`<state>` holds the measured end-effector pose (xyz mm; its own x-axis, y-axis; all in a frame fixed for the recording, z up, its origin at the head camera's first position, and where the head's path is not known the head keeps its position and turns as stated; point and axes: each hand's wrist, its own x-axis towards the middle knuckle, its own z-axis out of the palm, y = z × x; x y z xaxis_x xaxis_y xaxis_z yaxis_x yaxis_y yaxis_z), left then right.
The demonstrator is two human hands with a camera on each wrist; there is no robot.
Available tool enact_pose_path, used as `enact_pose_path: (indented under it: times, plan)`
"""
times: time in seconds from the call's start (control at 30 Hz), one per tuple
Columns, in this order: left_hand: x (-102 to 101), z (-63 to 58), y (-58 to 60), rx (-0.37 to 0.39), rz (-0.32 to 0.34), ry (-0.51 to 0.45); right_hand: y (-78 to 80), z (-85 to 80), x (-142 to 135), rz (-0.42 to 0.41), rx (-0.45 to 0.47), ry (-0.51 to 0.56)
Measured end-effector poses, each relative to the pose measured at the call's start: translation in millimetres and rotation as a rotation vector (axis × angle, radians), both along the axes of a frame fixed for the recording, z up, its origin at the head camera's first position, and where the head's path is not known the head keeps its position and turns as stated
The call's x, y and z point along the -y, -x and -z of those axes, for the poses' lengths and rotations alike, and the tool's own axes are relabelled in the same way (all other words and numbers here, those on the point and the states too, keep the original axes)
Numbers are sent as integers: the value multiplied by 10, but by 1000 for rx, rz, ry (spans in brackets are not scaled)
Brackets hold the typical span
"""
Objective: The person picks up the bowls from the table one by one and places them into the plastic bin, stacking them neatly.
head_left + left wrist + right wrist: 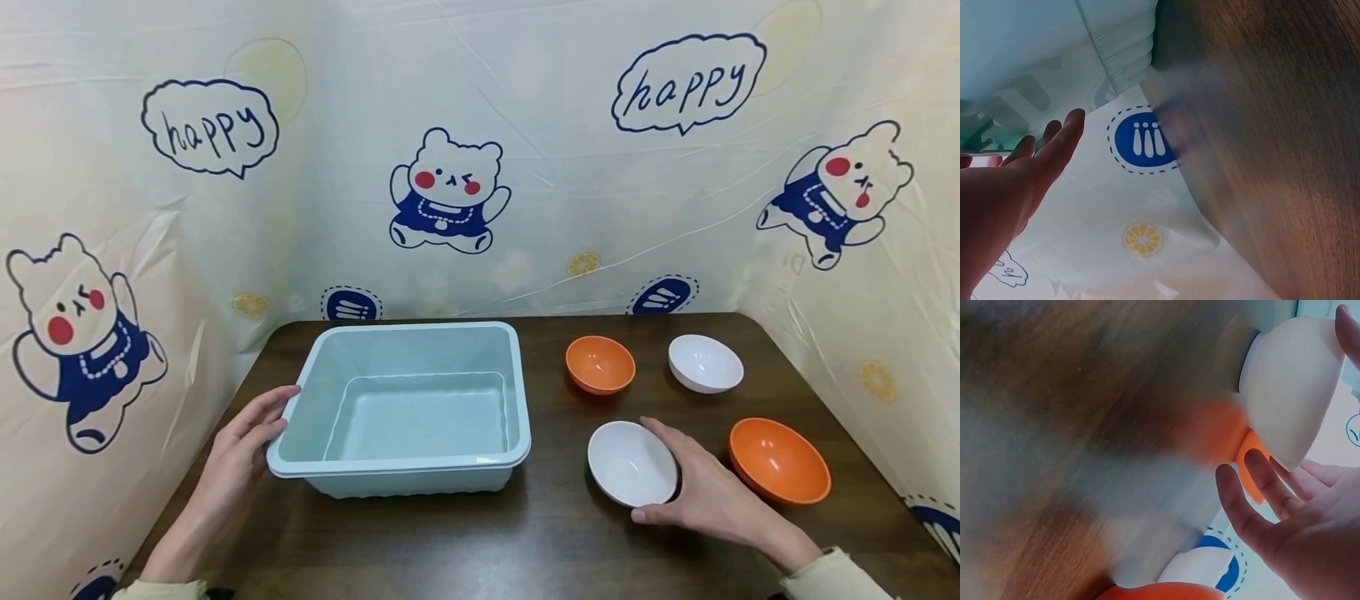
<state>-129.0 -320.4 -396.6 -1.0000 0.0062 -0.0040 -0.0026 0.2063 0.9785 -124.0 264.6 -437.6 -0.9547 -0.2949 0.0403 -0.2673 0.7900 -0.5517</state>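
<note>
Right of tub (405,483), we're pinching white bowl (632,461) in right hand (705,490), thumb and fingers spanning rim. With left hand (242,446), we're touching tub's left rim, fingers fairly straight. Bowl likely handling light, stiff, slick; we're favouring opposite rim sides.

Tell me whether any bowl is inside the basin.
No, the light blue basin shows only its own bare floor and walls.

Bears (448,193) and "happy" bubbles (211,127) decorate a pale cloth (562,167) rising behind and beside a dark wooden table (465,542).
</note>
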Motion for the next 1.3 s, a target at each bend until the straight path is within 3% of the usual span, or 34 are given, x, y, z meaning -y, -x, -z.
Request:
enact_pose_path:
  times: [0.47, 1.3]
  plan:
    - [-11, -9, -4, 41, -22, 15, -32, 2, 16, 44, -38, 37]
    - [-5, 9, -5, 7, -13, -36, -100, -154, 48, 58, -34, 85]
